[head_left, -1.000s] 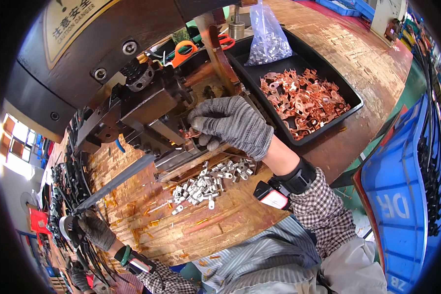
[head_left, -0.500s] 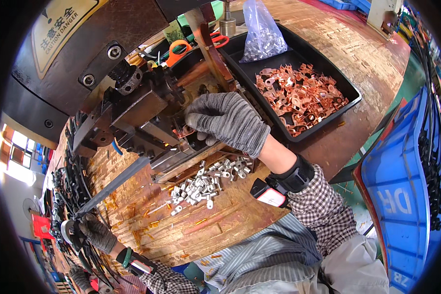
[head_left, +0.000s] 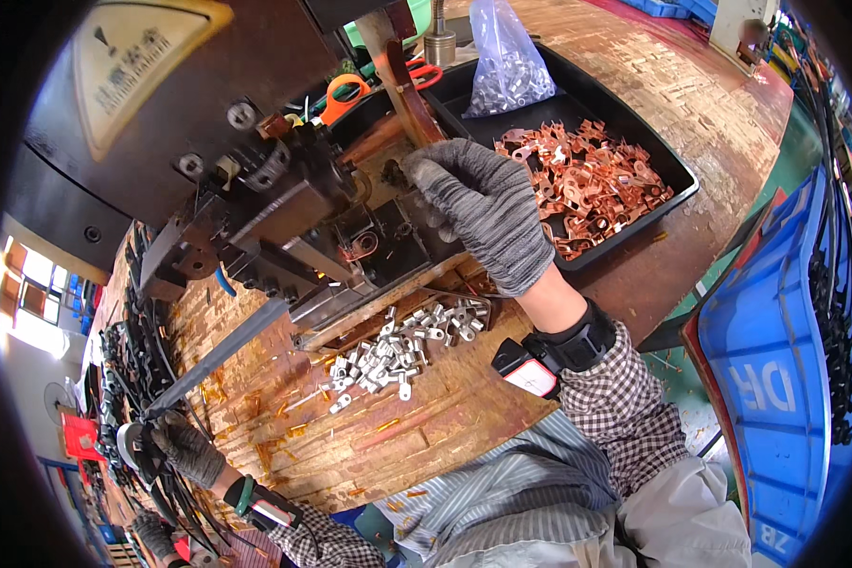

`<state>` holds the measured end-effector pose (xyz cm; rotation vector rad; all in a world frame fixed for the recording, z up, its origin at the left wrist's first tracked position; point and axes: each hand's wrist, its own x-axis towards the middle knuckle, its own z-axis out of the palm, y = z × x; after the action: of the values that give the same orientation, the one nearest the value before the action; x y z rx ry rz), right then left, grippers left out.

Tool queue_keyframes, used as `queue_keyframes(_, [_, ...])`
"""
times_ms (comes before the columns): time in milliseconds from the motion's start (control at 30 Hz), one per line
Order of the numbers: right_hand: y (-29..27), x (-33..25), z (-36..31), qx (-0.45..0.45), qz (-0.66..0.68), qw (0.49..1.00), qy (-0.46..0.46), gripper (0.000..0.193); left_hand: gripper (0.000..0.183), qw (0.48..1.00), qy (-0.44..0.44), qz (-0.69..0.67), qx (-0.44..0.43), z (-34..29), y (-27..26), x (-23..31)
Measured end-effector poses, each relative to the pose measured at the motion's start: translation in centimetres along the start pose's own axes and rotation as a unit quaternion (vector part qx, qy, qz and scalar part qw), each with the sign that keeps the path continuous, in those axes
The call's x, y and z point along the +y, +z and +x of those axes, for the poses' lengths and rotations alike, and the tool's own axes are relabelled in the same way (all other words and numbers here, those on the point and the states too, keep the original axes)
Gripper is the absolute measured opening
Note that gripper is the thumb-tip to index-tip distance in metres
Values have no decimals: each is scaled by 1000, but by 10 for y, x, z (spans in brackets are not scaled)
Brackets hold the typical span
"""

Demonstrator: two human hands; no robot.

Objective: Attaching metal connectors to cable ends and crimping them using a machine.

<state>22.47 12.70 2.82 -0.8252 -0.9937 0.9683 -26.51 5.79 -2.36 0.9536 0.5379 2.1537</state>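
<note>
My right hand (head_left: 488,213), in a grey striped glove, hovers right of the press tooling (head_left: 303,232), fingers bent but apart and with nothing visible in them. A copper terminal lug (head_left: 361,246) sits in the tooling's die, left of that hand. Far to the lower left, my gloved left hand (head_left: 191,452) is curled beside the black cables (head_left: 128,379), at the low end of a long dark grey bar (head_left: 222,360) sloping down from the press. What its fingers close on is hidden.
A black tray (head_left: 677,180) carries copper lugs (head_left: 587,185) and a plastic bag (head_left: 509,62) of silver lugs. More silver lugs (head_left: 388,355) are heaped on the wooden bench. Orange-handled scissors (head_left: 344,97) lie behind the press. A blue bin (head_left: 767,350) stands right. Another gloved hand (head_left: 154,535) shows lower left.
My right hand has drawn back from the die toward the right, uncovering the copper lug there. Parts of the press above have shifted slightly. My left hand has hardly moved.
</note>
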Motion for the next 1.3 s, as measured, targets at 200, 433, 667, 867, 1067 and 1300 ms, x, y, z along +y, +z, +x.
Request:
queue_keyframes(200, [1, -1, -2, 27, 22, 999, 14, 11, 26, 999, -23, -44, -23, -2, 8, 0])
queue_keyframes(433, [-6, -9, -13, 58, 20, 998, -19, 13, 34, 964, -67, -126, -224, -9, 50, 0])
queue_keyframes(667, [-39, -41, -71, 65, -22, 998, -10, 17, 65, 989, -2, -79, -124, -2, 20, 68])
queue_keyframes(867, [-52, -46, -88, 3, 2, 1000, 27, 12, 50, 908, 193, 370, -11, 36, 31, 118])
queue_keyframes(1067, [-18, -48, -113, -147, -196, 961, -125, 19, 59, 860, 141, 463, -161, 36, 108, 186])
queue_keyframes(1300, [55, -67, -185, -418, -265, 737, -461, 37, 34, 375, 39, 500, -780, -36, 329, 63])
